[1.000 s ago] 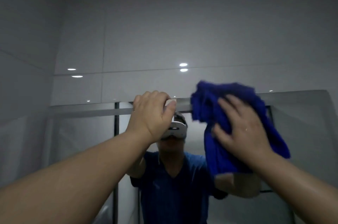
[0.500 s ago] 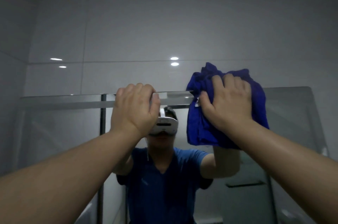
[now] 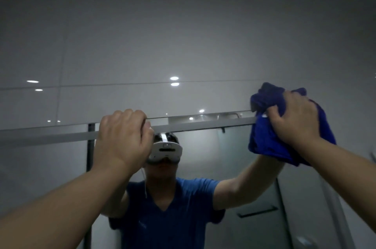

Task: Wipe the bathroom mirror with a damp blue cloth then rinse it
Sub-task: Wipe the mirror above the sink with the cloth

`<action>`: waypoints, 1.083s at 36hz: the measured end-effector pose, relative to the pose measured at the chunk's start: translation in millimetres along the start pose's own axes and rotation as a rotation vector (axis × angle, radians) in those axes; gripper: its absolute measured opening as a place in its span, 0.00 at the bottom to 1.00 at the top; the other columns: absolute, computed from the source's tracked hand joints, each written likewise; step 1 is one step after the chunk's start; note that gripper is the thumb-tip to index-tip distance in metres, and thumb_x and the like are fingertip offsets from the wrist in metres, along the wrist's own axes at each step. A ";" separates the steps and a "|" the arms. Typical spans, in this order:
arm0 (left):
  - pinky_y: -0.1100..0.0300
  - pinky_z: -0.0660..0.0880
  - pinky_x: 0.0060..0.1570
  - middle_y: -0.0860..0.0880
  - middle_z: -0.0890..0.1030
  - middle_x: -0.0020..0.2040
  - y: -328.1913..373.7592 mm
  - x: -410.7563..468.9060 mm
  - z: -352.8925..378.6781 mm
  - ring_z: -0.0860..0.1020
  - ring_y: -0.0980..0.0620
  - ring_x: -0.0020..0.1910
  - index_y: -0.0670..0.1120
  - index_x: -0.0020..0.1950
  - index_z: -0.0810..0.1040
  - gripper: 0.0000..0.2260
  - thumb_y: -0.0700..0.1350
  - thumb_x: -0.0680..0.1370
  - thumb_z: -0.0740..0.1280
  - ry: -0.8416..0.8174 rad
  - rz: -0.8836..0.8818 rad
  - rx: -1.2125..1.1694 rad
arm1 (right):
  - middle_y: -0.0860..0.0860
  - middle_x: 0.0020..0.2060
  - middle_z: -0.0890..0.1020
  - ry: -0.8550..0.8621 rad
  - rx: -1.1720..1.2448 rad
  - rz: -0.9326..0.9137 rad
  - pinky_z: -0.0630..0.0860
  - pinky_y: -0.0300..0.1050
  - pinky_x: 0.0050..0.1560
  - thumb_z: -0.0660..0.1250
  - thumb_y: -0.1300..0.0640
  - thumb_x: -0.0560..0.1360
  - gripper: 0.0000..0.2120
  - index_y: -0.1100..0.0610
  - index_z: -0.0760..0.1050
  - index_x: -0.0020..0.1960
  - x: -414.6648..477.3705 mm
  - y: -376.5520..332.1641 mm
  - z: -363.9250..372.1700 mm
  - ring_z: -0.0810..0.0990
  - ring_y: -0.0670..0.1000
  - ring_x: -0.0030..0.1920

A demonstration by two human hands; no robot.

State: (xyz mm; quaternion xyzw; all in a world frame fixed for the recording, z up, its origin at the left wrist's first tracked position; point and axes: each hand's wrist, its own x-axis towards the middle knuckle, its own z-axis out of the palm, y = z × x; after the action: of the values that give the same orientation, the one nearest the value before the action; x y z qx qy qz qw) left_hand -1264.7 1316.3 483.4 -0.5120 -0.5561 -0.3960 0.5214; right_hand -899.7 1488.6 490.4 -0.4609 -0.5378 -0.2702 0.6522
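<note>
The bathroom mirror fills the lower half of the head view, its top edge running across at mid height. My left hand grips that top edge, fingers curled over it. A bunched blue cloth lies against the mirror's upper right part and reaches above the edge. My right hand grips the cloth, fingers curled into its folds, and presses it on the glass. The mirror reflects a person in a blue shirt with both arms raised.
Glossy grey wall tiles rise above the mirror, with spots of reflected ceiling light. The mirror's right edge slants down at the lower right. A reflected dark post and a reflected dark bar show in the glass.
My right hand has carried the cloth to the right along the mirror's top edge. My left hand has kept its grip on the top edge.
</note>
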 end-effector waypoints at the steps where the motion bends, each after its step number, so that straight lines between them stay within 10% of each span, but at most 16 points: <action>1: 0.49 0.68 0.50 0.53 0.71 0.39 0.1 -0.6 0.0 0.69 0.49 0.41 0.53 0.45 0.69 0.10 0.53 0.83 0.54 0.001 0.003 -0.008 | 0.58 0.43 0.77 -0.005 -0.023 0.013 0.77 0.62 0.52 0.57 0.43 0.79 0.16 0.56 0.69 0.48 3.1 10.0 -1.0 0.76 0.62 0.44; 9: 0.48 0.67 0.49 0.51 0.71 0.39 -0.1 0.1 1.3 0.69 0.48 0.40 0.50 0.45 0.71 0.13 0.55 0.83 0.54 0.026 0.012 -0.016 | 0.63 0.52 0.79 -0.054 -0.031 0.280 0.78 0.66 0.61 0.52 0.42 0.80 0.24 0.61 0.73 0.57 5.1 19.3 2.8 0.79 0.66 0.52; 18: 0.47 0.66 0.48 0.49 0.73 0.39 -2.4 2.0 7.2 0.70 0.45 0.41 0.48 0.46 0.74 0.19 0.58 0.84 0.52 0.057 0.026 0.040 | 0.67 0.80 0.66 -0.105 0.034 0.140 0.53 0.64 0.84 0.47 0.38 0.81 0.39 0.66 0.64 0.80 -44.1 -43.3 26.6 0.61 0.68 0.81; 24: 0.49 0.63 0.47 0.50 0.73 0.40 -4.2 1.9 6.9 0.69 0.47 0.41 0.49 0.46 0.74 0.19 0.58 0.85 0.51 0.069 0.060 0.012 | 0.63 0.78 0.70 -0.173 0.094 -0.296 0.58 0.64 0.82 0.48 0.37 0.84 0.36 0.59 0.65 0.82 -88.5 -157.6 10.5 0.66 0.66 0.79; 30: 0.45 0.65 0.45 0.45 0.75 0.40 -5.8 2.7 3.9 0.73 0.39 0.41 0.47 0.45 0.72 0.21 0.58 0.85 0.49 0.061 0.060 0.059 | 0.54 0.54 0.78 -0.141 0.220 -0.507 0.69 0.58 0.64 0.49 0.40 0.86 0.22 0.52 0.76 0.61 -79.7 -222.2 -6.6 0.74 0.57 0.55; 39: 0.47 0.65 0.47 0.47 0.75 0.40 -4.3 2.8 3.6 0.71 0.43 0.41 0.48 0.46 0.74 0.19 0.57 0.84 0.50 0.035 0.043 0.058 | 0.55 0.68 0.79 -0.156 0.196 -0.500 0.68 0.56 0.73 0.60 0.45 0.82 0.25 0.53 0.74 0.76 -61.5 -135.9 3.9 0.76 0.57 0.67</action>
State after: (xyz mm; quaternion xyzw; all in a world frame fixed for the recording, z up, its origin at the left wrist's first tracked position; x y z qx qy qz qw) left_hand -1269.3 1319.6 486.1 -0.5013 -0.5472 -0.3772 0.5541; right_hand -1033.7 1424.9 474.2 -0.2678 -0.7072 -0.3331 0.5633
